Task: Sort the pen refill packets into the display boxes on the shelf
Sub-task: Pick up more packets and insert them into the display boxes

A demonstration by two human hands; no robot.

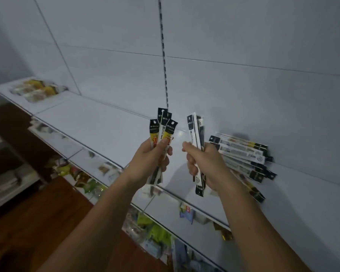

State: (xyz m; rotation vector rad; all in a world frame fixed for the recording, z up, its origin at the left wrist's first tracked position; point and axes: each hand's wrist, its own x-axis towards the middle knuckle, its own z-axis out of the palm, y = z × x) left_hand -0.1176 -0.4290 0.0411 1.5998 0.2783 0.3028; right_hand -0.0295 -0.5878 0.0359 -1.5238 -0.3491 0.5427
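Left hand (152, 156) grips yellow packets (171, 129) headed "M&G", while right hand (204, 163) grips black-and-white packets (193, 128).

The left forearm (98, 213) and right forearm (249, 222) are bare from the bottom edge up to the wrists. The left hand (153, 154) and right hand (203, 163) are bare too, with slender fingers; the nails are blurred.

Dim white panelled wall (243, 36) above a white shelf (98, 122); floor (37, 222) looks wooden.

shop | white retail shelving (106, 122) | packaged goods (153, 232) on lower tiers
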